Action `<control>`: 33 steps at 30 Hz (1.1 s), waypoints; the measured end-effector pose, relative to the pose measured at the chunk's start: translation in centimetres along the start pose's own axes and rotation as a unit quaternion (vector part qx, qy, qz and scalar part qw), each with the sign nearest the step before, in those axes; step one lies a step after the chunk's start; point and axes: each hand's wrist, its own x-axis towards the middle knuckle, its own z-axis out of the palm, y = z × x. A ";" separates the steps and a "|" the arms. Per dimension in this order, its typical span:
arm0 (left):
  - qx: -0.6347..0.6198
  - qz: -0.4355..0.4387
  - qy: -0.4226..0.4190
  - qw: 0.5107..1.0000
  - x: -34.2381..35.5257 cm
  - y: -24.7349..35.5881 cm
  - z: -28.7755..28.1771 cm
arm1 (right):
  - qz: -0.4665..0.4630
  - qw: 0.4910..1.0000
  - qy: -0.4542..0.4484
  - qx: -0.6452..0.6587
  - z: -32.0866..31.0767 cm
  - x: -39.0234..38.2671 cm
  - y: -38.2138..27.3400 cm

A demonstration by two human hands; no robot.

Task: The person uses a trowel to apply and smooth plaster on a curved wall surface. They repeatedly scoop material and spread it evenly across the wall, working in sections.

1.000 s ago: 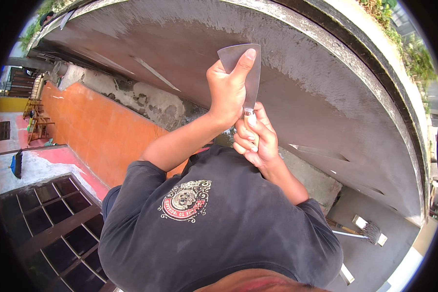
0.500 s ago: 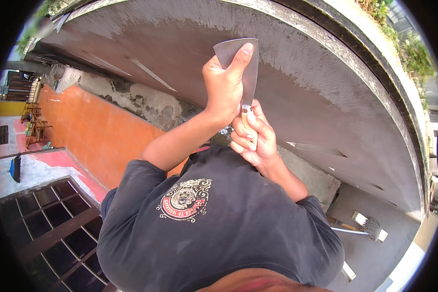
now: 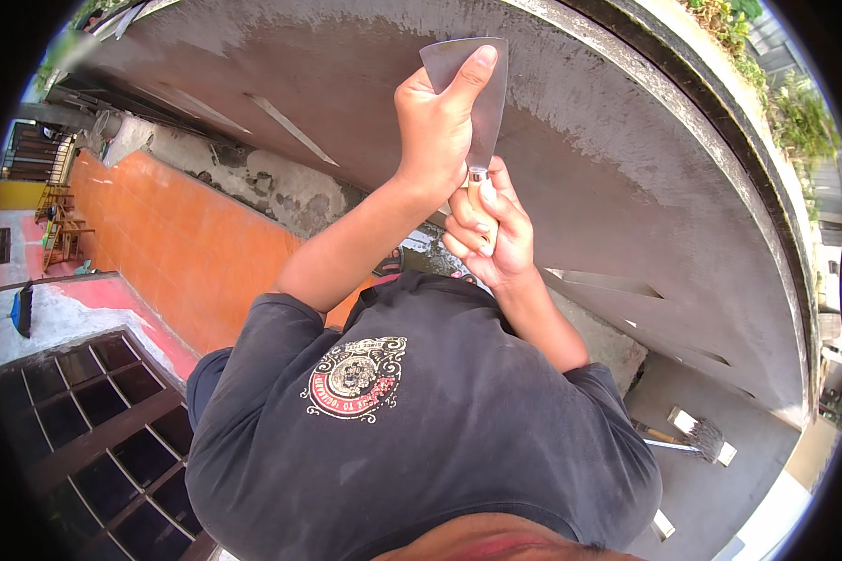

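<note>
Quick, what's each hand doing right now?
Left hand: closed, holding the scraper by its blade, thumb against the metal.
Right hand: closed around its pale handle.

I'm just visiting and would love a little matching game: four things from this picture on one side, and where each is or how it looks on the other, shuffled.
Things:
1. Left hand
2. Right hand
3. Brush
4. Shirt

Places and looks:
A. Dark, with a printed emblem
B. Wrapped around the wooden handle
C. Towards the lower right of the picture, held by nobody
D. Holding the metal scraper blade, thumb on its face

Right pairs: 1-D, 2-B, 3-C, 4-A
</note>
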 end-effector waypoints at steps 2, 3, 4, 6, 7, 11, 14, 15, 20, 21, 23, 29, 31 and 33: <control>-0.025 -0.008 -0.032 0.999 0.0 -0.8 -0.6 | 0.007 0.998 0.011 -0.055 -0.8 -0.2 -0.7; -0.040 -0.043 -0.072 0.996 -0.1 -1.3 -1.3 | -0.002 0.998 0.005 -0.065 -1.2 -0.7 -1.1; -0.026 -0.067 -0.074 0.995 -0.4 -1.8 -2.0 | 0.004 0.997 0.013 -0.073 -1.5 -1.4 -1.6; -0.017 -0.090 -0.108 0.990 -1.3 -3.1 -3.6 | 0.009 0.996 0.011 -0.083 -2.2 -3.0 -2.6; -0.009 -0.086 -0.115 0.990 -2.1 -3.8 -4.5 | -0.008 0.995 0.009 -0.094 -2.5 -3.8 -2.8; 0.252 0.253 -0.124 0.926 -3.7 -5.2 -7.4 | -0.031 0.978 0.059 -0.196 -3.2 -6.6 -4.7; 0.420 0.486 -0.188 0.743 -3.8 -5.5 -8.1 | -0.047 0.964 0.101 -0.240 -3.3 -7.4 -5.2; 0.445 0.494 -0.210 0.718 -3.6 -5.6 -8.1 | -0.044 0.966 0.102 -0.234 -3.2 -7.4 -5.1; 0.404 0.494 -0.251 0.728 -1.6 -7.1 -7.6 | 0.021 0.971 0.131 -0.200 -3.0 -5.4 -2.8; 0.415 0.520 -0.245 0.705 -0.9 -7.1 -7.9 | 0.016 0.970 0.134 -0.202 -2.9 -5.0 -2.2; 0.395 0.546 -0.252 0.695 0.5 -7.3 -8.4 | 0.018 0.970 0.151 -0.188 -3.0 -4.2 -1.5; 0.380 0.596 -0.211 0.675 1.9 -6.2 -9.2 | 0.026 0.972 0.155 -0.173 -3.4 -3.8 -0.8; 0.383 0.596 -0.232 0.666 2.2 -5.4 -9.3 | 0.023 0.981 0.123 -0.150 -3.4 -3.4 -0.9; 0.393 0.603 -0.241 0.651 2.6 -4.6 -9.3 | 0.022 0.983 0.116 -0.139 -3.2 -2.6 -1.0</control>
